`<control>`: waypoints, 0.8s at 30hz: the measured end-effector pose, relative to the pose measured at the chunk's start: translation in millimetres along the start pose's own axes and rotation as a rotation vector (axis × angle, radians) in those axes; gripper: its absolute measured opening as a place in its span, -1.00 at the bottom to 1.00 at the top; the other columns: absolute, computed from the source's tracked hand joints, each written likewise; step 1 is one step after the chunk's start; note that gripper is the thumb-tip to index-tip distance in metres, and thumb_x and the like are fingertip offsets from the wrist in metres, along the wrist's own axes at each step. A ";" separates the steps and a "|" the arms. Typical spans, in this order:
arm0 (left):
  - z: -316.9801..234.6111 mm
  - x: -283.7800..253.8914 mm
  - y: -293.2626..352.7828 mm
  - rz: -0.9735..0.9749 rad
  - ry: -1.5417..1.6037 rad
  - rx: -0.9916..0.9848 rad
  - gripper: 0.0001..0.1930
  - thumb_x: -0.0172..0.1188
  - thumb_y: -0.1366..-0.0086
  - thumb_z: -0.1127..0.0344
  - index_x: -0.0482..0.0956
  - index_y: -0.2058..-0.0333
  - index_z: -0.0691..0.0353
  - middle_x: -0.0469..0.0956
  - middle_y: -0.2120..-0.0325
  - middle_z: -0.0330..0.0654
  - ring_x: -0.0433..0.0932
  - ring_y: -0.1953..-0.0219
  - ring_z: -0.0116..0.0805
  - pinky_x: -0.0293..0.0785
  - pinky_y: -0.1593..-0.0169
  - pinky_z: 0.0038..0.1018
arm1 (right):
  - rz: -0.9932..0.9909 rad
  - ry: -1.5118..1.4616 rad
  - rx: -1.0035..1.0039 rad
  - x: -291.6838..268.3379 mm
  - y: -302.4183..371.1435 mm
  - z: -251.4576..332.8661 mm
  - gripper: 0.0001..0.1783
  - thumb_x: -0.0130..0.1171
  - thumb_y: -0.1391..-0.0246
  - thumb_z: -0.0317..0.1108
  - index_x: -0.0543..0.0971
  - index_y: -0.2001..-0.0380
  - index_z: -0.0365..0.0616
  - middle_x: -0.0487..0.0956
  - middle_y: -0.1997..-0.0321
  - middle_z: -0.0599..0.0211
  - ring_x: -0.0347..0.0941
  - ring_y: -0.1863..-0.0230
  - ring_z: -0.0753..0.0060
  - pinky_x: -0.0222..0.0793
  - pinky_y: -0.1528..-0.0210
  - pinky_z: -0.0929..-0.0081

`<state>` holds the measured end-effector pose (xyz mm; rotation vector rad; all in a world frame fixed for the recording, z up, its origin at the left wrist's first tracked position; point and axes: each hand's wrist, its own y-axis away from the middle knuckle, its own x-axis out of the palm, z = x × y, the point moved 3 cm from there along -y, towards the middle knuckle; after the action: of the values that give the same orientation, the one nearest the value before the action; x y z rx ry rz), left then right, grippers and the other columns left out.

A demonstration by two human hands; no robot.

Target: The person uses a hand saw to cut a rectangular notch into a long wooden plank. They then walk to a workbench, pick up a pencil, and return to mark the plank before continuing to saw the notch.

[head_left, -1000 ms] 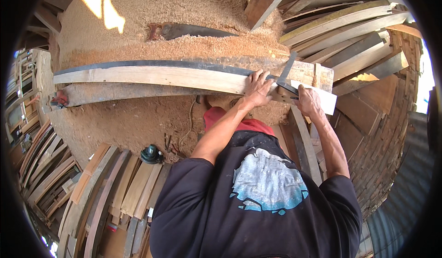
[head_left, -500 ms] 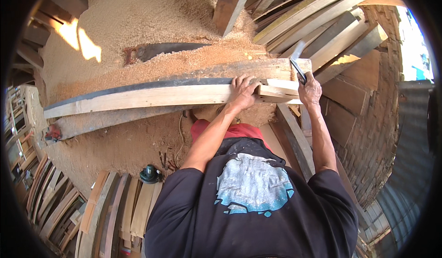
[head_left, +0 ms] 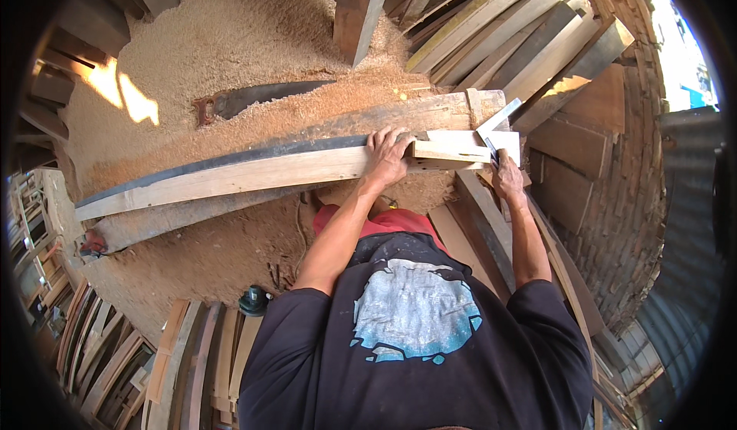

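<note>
A long curved wooden beam (head_left: pixel 230 173), pale on its near face and dark along its far edge, lies across a worn plank bench (head_left: pixel 430 115). My left hand (head_left: pixel 389 157) is wrapped over the beam towards its right part, fingers bent across the dark edge. Beside that hand sits a short pale wood block (head_left: pixel 449 150) at the beam's right end. In my right hand (head_left: pixel 507 178) is a try square (head_left: pixel 499 121) with a silvery blade; the fingers close round its dark handle. The square lies over the pale right end, its blade slanting away to the right.
Beyond the bench, a handsaw (head_left: pixel 261 97) rests in a heap of sawdust (head_left: pixel 230 31). Stacked boards (head_left: pixel 491 23) lean at the back right, near a brick wall (head_left: pixel 633 146). A dark green power tool (head_left: pixel 253 300) and more timber (head_left: pixel 192 361) are at the lower left.
My right hand has brought the try square nearer to me, from above the bench's end onto the beam's pale right end. My left hand stays on the beam. The whole view has shifted slightly.
</note>
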<state>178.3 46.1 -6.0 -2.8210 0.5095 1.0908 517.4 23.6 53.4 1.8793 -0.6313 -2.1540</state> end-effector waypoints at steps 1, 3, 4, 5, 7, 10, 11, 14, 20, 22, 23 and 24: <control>0.4 0.8 -0.3 0.001 0.000 0.003 -0.41 0.27 0.00 0.44 0.55 -0.10 -0.04 0.36 -0.25 -0.12 0.16 -0.37 0.01 -0.10 -0.40 0.12 | 0.036 0.002 0.017 -2.1 -0.4 -0.7 -0.61 0.11 -0.29 -0.16 0.36 -0.09 -0.07 0.61 0.17 -0.13 0.57 0.08 -0.22 0.45 0.04 -0.06; -0.4 1.4 -1.0 -0.001 0.004 0.006 -0.39 0.26 0.01 0.46 0.55 -0.11 -0.04 0.36 -0.25 -0.11 0.16 -0.36 0.02 -0.11 -0.40 0.12 | 0.100 0.048 0.038 -14.7 0.7 4.3 -0.62 0.14 -0.24 -0.21 0.42 -0.08 -0.05 0.64 0.15 -0.13 0.58 0.07 -0.20 0.46 0.03 -0.04; 0.2 1.4 -1.3 -0.002 -0.007 0.003 -0.39 0.26 0.01 0.46 0.55 -0.10 -0.03 0.36 -0.25 -0.11 0.16 -0.36 0.02 -0.10 -0.40 0.12 | 0.127 0.091 0.039 -21.6 0.7 6.9 -0.64 0.15 -0.22 -0.24 0.47 -0.05 -0.05 0.65 0.15 -0.13 0.59 0.08 -0.19 0.47 0.04 -0.03; 0.5 2.7 -0.5 -0.001 -0.015 -0.001 -0.40 0.26 0.02 0.46 0.55 -0.10 -0.02 0.36 -0.26 -0.11 0.16 -0.36 0.03 -0.10 -0.40 0.12 | 0.156 0.135 0.043 -29.3 2.9 8.5 -0.66 0.16 -0.19 -0.27 0.52 -0.02 -0.06 0.66 0.15 -0.13 0.61 0.08 -0.19 0.48 0.05 -0.03; 2.3 4.4 -0.5 -0.017 -0.046 0.005 -0.39 0.29 0.03 0.44 0.56 -0.10 -0.02 0.38 -0.25 -0.13 0.18 -0.35 0.03 -0.07 -0.39 0.09 | -0.030 0.022 0.023 -51.8 3.1 14.1 -0.75 0.17 -0.20 -0.25 0.60 0.11 -0.11 0.66 0.28 -0.11 0.61 0.17 -0.18 0.48 0.08 -0.04; 2.7 6.0 2.0 -0.034 -0.078 0.026 -0.37 0.35 0.05 0.38 0.56 -0.11 -0.03 0.41 -0.24 -0.20 0.21 -0.34 0.03 -0.01 -0.37 0.02 | -0.177 -0.107 -0.104 -92.8 -1.1 54.2 -0.64 0.33 -0.10 -0.26 0.66 0.04 -0.11 0.66 0.31 -0.05 0.64 0.27 -0.05 0.54 0.17 0.11; 2.8 1.7 2.6 -0.038 -0.072 0.021 -0.37 0.36 0.05 0.37 0.56 -0.11 -0.03 0.41 -0.24 -0.20 0.22 -0.34 0.03 -0.01 -0.36 0.02 | -0.149 -0.130 -0.175 -106.6 3.4 88.5 -0.54 0.38 -0.06 -0.19 0.62 -0.04 -0.09 0.65 0.22 0.00 0.61 0.19 -0.03 0.52 0.10 0.12; 2.8 -3.1 -0.7 -0.001 -0.071 0.009 -0.36 0.40 0.02 0.32 0.55 -0.14 -0.05 0.37 -0.27 -0.14 0.19 -0.36 0.05 -0.02 -0.38 0.05 | 0.024 0.142 -0.383 -100.1 6.0 164.1 -0.22 0.49 0.05 0.02 0.50 -0.22 -0.02 0.60 -0.02 0.20 0.44 -0.17 -0.03 0.38 -0.20 0.08; 13.8 -24.9 9.8 0.030 -0.202 -0.127 -0.27 0.33 -0.13 0.06 0.38 -0.30 -0.01 0.20 -0.35 0.11 0.08 -0.43 0.12 -0.19 -0.44 0.17 | 0.030 0.247 -0.556 -41.1 -18.5 158.2 -0.49 0.36 0.16 -0.30 0.61 0.03 -0.02 0.63 0.11 0.20 0.42 -0.04 0.00 0.34 -0.12 0.10; 29.9 -36.8 22.2 0.005 -0.319 -0.232 -0.18 0.29 -0.21 -0.15 0.30 -0.36 0.10 0.16 -0.38 0.13 0.06 -0.43 0.15 -0.23 -0.44 0.17 | 0.065 0.270 -0.558 -46.2 -19.0 156.7 -0.54 0.27 0.14 -0.32 0.65 0.06 -0.02 0.65 0.09 0.19 0.43 -0.06 0.01 0.36 -0.09 0.12; 35.8 -40.9 24.9 -0.010 -0.334 -0.202 -0.18 0.19 -0.25 -0.20 0.30 -0.34 0.22 0.18 -0.38 0.13 0.07 -0.43 0.14 -0.26 -0.44 0.18 | 0.060 0.275 -0.571 -46.1 -19.2 155.0 -0.56 0.26 0.16 -0.32 0.66 0.09 -0.03 0.65 0.09 0.19 0.43 -0.04 -0.01 0.36 -0.10 0.11; 37.5 -39.3 25.1 0.000 -0.332 -0.209 -0.19 0.19 -0.25 -0.18 0.31 -0.34 0.21 0.19 -0.37 0.12 0.07 -0.42 0.13 -0.27 -0.44 0.18 | 0.054 0.275 -0.584 -44.8 -18.5 154.9 -0.56 0.26 0.16 -0.31 0.66 0.09 -0.03 0.65 0.09 0.19 0.43 -0.04 -0.01 0.36 -0.10 0.10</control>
<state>118.7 40.5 -6.5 -2.7145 0.3847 1.6595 375.1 86.7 99.3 1.7439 0.0103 -1.7397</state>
